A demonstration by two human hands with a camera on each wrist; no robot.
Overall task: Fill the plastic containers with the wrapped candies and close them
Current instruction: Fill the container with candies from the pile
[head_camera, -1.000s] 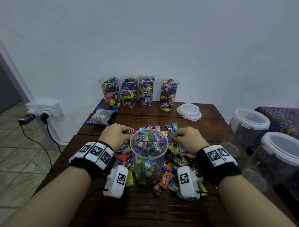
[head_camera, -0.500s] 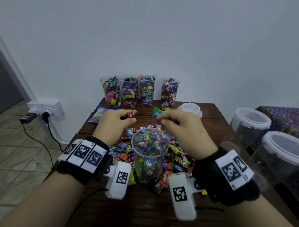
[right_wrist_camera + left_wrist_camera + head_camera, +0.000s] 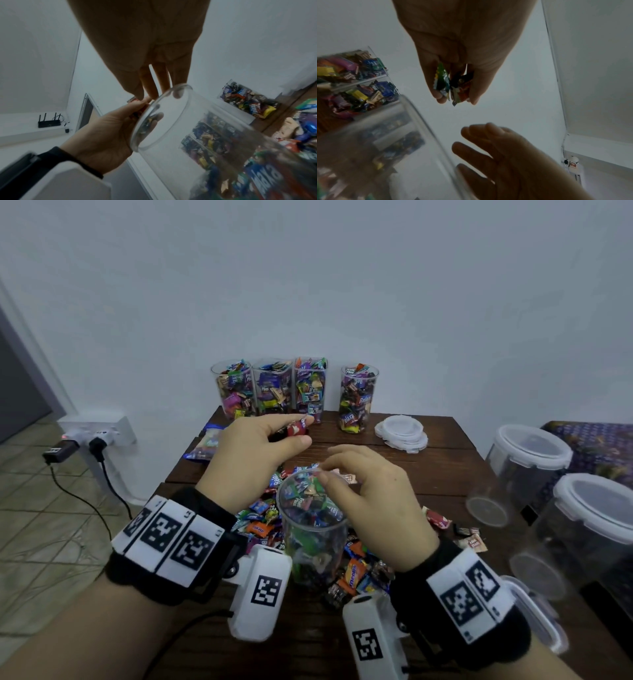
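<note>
A clear plastic container [image 3: 313, 529], partly filled with wrapped candies, stands in the middle of the wooden table [image 3: 445, 474] amid a heap of loose candies [image 3: 356, 573]. My left hand [image 3: 301, 433] is raised behind and to the left of the container's rim and pinches a few candies [image 3: 452, 86], red and green, between thumb and fingers. My right hand [image 3: 329, 470] hovers over the rim with its fingers [image 3: 149, 86] stretched out and nothing in them. The container's rim [image 3: 163, 115] shows close under those fingers in the right wrist view.
Several filled containers without lids [image 3: 294, 392] line the wall at the back. A stack of lids [image 3: 400, 433] lies at the back right, a candy bag [image 3: 209, 443] at the back left. Two empty lidded containers [image 3: 527, 474] stand at the right. A power strip [image 3: 96, 433] sits left.
Both hands rose from the candy heap with candies. The right hand moved over the container and no longer holds its green candy. The left hand still holds its candies.
</note>
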